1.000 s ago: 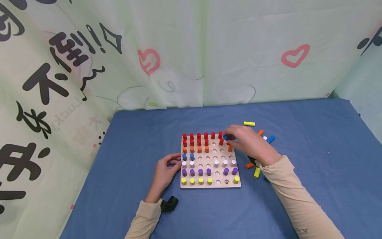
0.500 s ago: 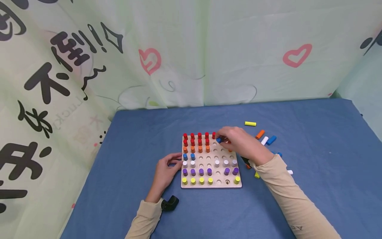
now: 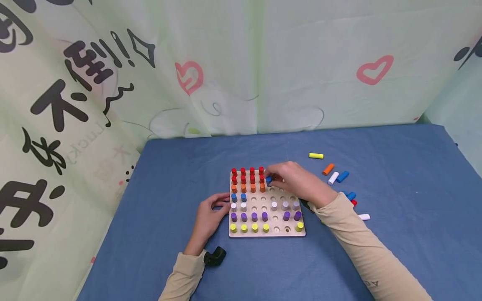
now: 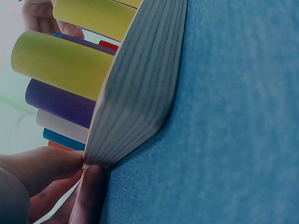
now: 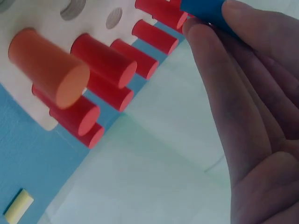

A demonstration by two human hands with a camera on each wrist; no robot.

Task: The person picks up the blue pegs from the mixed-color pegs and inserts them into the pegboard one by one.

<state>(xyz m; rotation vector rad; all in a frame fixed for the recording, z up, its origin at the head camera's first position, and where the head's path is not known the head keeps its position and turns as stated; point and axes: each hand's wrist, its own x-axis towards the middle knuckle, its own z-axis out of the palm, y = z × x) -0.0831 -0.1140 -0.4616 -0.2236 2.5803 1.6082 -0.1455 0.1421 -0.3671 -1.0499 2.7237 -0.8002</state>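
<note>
A wooden pegboard [image 3: 268, 234] lies on the blue cloth, with upright pegs in rows of red, orange, blue, white, purple and yellow and several bare holes towards the middle and right. My right hand [image 3: 295, 180] pinches a blue peg [image 3: 268, 181] between thumb and fingers above the back half of the board; in the right wrist view the blue peg [image 5: 208, 10] is tilted beside red pegs [image 5: 105, 60]. At the board's left edge, my left hand [image 3: 207, 215] grips the rim; the left wrist view shows the thumb [image 4: 51, 163] and a finger at its corner. The right hand hides some back-right pegs.
Loose pegs lie right of the board: yellow [image 3: 316, 156], orange [image 3: 328, 169], white [image 3: 333, 178], blue [image 3: 342, 177], with more partly behind the right forearm. A printed curtain [image 3: 233, 83] borders the back of the table.
With the blue peg, my right hand has moved left across the back of the board and slightly towards me. The left hand has stayed at the board's edge.
</note>
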